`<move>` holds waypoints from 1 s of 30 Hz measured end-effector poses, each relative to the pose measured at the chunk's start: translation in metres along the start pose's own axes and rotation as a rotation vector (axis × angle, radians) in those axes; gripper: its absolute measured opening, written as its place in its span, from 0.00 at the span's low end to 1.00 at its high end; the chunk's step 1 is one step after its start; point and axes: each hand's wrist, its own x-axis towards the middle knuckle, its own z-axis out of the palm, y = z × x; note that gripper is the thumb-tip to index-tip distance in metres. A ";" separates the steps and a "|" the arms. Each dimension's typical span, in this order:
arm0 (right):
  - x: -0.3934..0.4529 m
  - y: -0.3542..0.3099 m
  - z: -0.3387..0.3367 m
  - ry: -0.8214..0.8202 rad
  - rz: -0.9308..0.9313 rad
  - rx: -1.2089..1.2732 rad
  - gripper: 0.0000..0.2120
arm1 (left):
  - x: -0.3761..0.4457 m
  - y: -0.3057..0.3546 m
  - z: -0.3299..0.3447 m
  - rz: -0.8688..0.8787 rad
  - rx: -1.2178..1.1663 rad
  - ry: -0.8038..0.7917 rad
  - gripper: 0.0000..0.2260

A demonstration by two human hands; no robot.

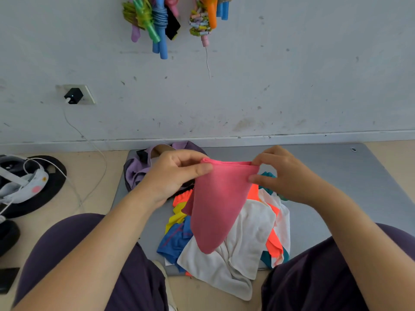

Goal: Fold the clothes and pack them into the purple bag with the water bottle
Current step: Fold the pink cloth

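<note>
Dark-trousered knees (74, 254) frame a grey mat (336, 187) with heaped clothes (244, 232) at six o'clock. Purple bag (139, 169) lies at ten o'clock behind the left hand (173, 176). Both hands' fingers, right hand (283, 173) included, pinch a pink cloth (220, 203), hanging long axis down.

A scuffed grey wall (269, 86) fills the upper half of the view. Bundles of coloured skipping ropes (155, 21) hang from it near the top, in two clusters side by side. Lower left, a black charger (73, 96) sits in a wall socket, and its white cable (89, 144) trails down onto the beige floor (94, 176). A grey mat (336, 187) lies on the floor against the wall. At the far left a round black base (45, 198) rests on the floor.
</note>
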 end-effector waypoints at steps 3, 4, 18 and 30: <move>-0.002 0.002 -0.006 0.048 -0.019 0.057 0.01 | 0.003 -0.006 -0.012 0.067 0.408 0.072 0.05; -0.003 0.000 -0.006 0.062 -0.012 0.095 0.03 | 0.002 -0.010 -0.012 0.089 0.576 0.090 0.05; -0.003 -0.008 0.002 0.148 -0.020 0.106 0.10 | 0.003 -0.014 -0.006 0.040 0.662 0.102 0.05; -0.004 -0.021 0.004 0.214 0.067 0.929 0.07 | -0.008 0.008 0.000 -0.119 -0.330 -0.157 0.13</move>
